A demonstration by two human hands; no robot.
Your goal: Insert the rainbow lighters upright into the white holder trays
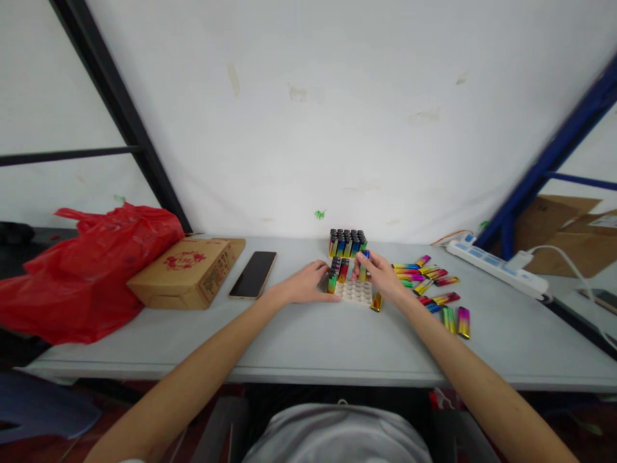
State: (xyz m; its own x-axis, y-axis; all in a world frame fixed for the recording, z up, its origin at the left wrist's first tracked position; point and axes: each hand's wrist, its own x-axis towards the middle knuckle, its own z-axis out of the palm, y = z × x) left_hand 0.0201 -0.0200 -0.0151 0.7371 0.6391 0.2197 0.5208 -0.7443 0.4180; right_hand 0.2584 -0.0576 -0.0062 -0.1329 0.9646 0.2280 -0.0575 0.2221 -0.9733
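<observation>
A white tray [355, 292] with rows of round holes lies on the table, some lighters [332, 280] with black tops upright along its left side. At the tray's left edge is my left hand [308, 283], thumb along the near side and fingers curled by the far side, steadying it. My right hand [380, 275] pinches a blue and yellow lighter [364, 265] upright over the tray's right part. One golden lighter [376, 302] leans or lies by the tray's right edge. Behind the tray stands a block of several lighters [348, 244] packed upright.
Loose shiny lighters [436, 281] lie scattered to the right. Beyond them is a white power strip [496, 267] with a plugged-in charger. A black phone [254, 274], a cardboard box [187, 270] and a red plastic bag [96, 270] lie to the left. A wall [308, 161] rises behind.
</observation>
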